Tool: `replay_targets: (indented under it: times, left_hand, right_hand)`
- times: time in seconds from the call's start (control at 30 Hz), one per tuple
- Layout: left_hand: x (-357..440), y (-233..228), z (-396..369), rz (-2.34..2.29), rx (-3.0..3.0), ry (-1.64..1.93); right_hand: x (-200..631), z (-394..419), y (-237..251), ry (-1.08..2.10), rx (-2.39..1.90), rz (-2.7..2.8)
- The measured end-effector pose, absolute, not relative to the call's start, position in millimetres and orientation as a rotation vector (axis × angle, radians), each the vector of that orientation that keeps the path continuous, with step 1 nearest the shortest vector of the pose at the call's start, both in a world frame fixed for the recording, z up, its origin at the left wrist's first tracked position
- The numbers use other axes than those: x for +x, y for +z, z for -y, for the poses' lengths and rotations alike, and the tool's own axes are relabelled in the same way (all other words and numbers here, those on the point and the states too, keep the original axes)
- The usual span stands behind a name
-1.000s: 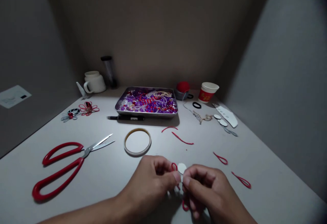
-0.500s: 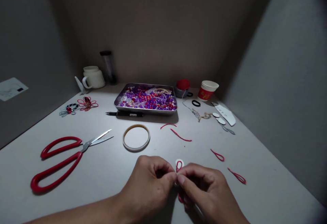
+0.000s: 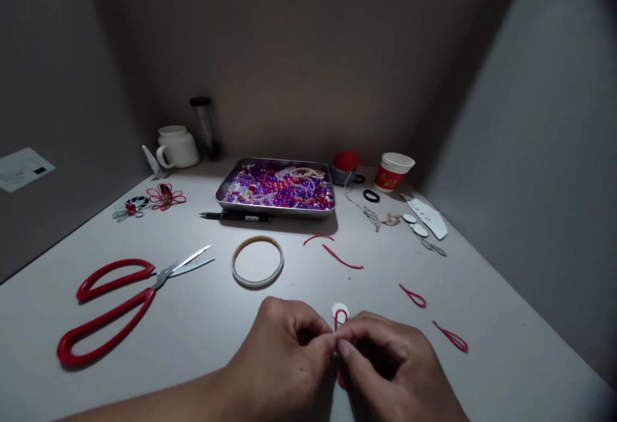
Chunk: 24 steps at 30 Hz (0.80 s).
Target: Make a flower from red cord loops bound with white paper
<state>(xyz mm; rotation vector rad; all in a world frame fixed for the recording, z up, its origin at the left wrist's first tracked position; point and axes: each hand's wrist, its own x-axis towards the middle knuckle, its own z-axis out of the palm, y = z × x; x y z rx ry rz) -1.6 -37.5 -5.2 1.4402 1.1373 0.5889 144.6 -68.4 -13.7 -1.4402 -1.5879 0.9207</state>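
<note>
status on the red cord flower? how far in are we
Done, by the look of it: two finished cord flowers at far left, and two red cord loops lying ready at right.
In hand: left hand and right hand pinch another red cord loop against a small white disc.
Left, probably: the loose loops, two uncurled red cord pieces, and beads in the metal tray.

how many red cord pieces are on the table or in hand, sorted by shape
Closed loops lying on the table: 2
Open strands on the table: 2
Loop pinched between left hand and right hand, over a white disc: 1
Total: 5
</note>
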Motion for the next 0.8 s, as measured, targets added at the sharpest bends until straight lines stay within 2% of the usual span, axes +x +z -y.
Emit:
replay_targets:
  times: [0.17,0.8]
  left_hand:
    - [-0.2,-4.0,37.9,-1.15,1.453,0.59]
    - [0.7,-1.0,34.3,-1.119,1.377,0.591]
  right_hand:
    - [146.1,68.0,-14.6,0.796,-1.385,1.661]
    - [150.7,66.9,-13.6,0.767,-1.377,1.794]
